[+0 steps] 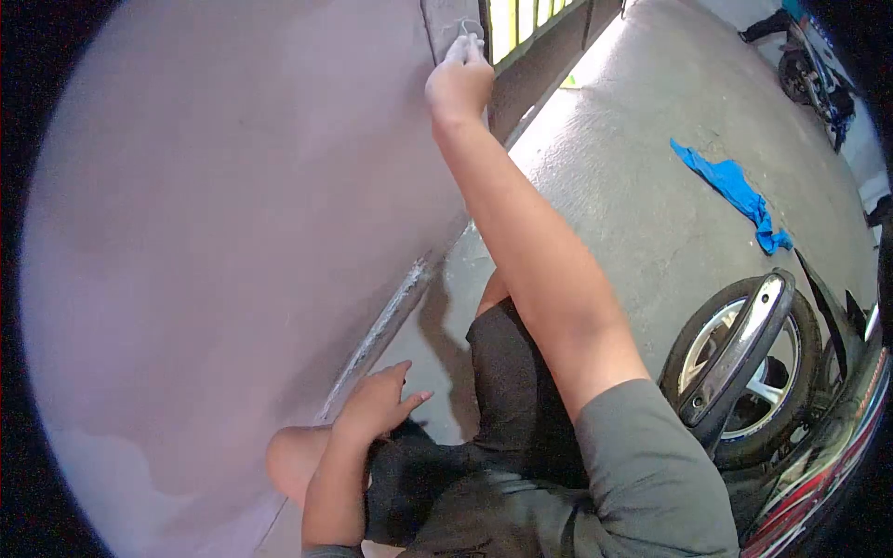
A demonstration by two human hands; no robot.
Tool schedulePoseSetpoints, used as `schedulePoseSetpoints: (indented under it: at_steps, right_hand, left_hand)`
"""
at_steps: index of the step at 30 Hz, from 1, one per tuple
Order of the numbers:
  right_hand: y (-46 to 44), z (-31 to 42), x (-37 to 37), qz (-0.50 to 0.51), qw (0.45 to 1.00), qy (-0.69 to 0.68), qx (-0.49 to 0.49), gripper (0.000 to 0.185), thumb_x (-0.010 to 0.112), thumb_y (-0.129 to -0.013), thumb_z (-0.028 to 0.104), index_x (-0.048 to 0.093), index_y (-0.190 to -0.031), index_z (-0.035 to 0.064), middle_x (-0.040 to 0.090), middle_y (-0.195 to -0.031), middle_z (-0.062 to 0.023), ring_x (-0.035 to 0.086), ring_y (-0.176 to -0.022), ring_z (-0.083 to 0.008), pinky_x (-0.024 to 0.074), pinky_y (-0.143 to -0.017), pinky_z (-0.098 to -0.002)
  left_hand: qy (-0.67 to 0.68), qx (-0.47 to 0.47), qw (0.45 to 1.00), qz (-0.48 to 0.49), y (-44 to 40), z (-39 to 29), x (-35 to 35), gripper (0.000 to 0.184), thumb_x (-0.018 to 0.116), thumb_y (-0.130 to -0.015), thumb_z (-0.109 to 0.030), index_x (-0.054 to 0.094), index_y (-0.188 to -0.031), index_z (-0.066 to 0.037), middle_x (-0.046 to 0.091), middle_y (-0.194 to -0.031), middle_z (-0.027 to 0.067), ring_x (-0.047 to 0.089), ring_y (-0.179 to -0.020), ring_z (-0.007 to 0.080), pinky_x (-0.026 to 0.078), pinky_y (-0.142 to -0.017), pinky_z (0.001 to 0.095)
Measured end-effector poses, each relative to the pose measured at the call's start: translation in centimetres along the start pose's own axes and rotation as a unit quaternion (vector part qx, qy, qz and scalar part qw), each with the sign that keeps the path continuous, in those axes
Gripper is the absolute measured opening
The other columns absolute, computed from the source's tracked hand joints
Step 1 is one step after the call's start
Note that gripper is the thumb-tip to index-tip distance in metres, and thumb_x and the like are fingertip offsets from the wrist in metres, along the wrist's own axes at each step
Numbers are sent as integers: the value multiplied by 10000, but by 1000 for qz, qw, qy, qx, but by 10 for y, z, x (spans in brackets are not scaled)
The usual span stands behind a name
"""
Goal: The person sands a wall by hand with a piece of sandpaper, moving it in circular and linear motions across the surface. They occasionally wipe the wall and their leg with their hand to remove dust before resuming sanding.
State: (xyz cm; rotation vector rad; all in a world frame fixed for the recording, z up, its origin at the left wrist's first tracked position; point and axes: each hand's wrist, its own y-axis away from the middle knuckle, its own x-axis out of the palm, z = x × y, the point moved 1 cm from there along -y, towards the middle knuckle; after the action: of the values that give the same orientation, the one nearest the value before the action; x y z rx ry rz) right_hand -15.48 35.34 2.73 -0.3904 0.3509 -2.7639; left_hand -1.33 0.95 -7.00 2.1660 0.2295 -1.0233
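Note:
My right hand (pixel 460 82) reaches far forward to the edge of the wall (pixel 233 186), beside the gate. Its fingers are pinched together, and the fingertips look whitish. A thin pale loop (pixel 470 25), like wire or string, shows just past them; whether they grip it is too small to tell. Close to my bent knee, my left hand (pixel 374 402) hangs near the foot of the wall, thumb and index finger apart, holding nothing. A rough whitish strip (pixel 377 335) runs along the wall's base just ahead of it.
A dark gate (pixel 539 70) with bars stands at the top. On the grey floor (pixel 595 195) lies a crumpled blue cloth (pixel 735 191). Close on my right is a motorbike's wheel (pixel 716 349) and exhaust (pixel 744 344). Another motorbike (pixel 814 79) stands at the far right.

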Motion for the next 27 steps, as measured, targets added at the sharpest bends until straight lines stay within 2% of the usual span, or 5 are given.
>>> schedulePoseSetpoints:
  at_steps: [11, 14, 19, 24, 27]
  right_hand:
    - [18, 8, 0, 49, 997, 62, -27, 511, 380, -1053, 271, 414, -1430, -71, 353, -1509, -276, 309, -1444, -349, 248, -1190, -370]
    - [12, 6, -5, 46, 997, 40, -42, 506, 383, -1052, 262, 418, -1423, -80, 357, -1502, -287, 305, -1443, -365, 248, -1190, -366]
    - [39, 10, 3, 66, 996, 59, 5, 527, 364, -1061, 251, 317, -1485, -58, 245, -1571, -253, 235, -1479, -320, 178, -1211, -361]
    - [28, -5, -10, 49, 995, 68, -56, 524, 369, -1064, 273, 333, -1487, -34, 276, -1573, -212, 231, -1481, -311, 211, -1201, -363]
    - [31, -25, -7, 20, 998, 60, 9, 504, 365, -1066, 283, 385, -1466, -25, 298, -1566, -207, 248, -1476, -308, 236, -1191, -366]
  left_hand:
    - [-31, 11, 999, -26, 3, 6, 0, 734, 661, -886, -484, 483, -1371, 38, 657, -1134, 268, 649, -1040, 399, 500, -924, 465]
    - [-9, 7, 1000, 12, 7, -3, -3, 719, 620, -910, -498, 494, -1347, 58, 624, -1182, 295, 604, -1106, 431, 477, -959, 485]
    - [-43, 23, 999, -22, 6, 8, 5, 768, 674, -874, -500, 468, -1392, 28, 651, -1129, 283, 638, -1066, 403, 495, -932, 470]
    - [-47, 26, 997, -61, 17, 7, 3, 751, 688, -868, -482, 479, -1387, 19, 653, -1142, 265, 647, -1050, 397, 501, -920, 470]
    - [-63, 22, 994, -82, 23, -2, -7, 742, 700, -861, -470, 489, -1376, 20, 657, -1149, 245, 649, -1046, 393, 500, -921, 468]
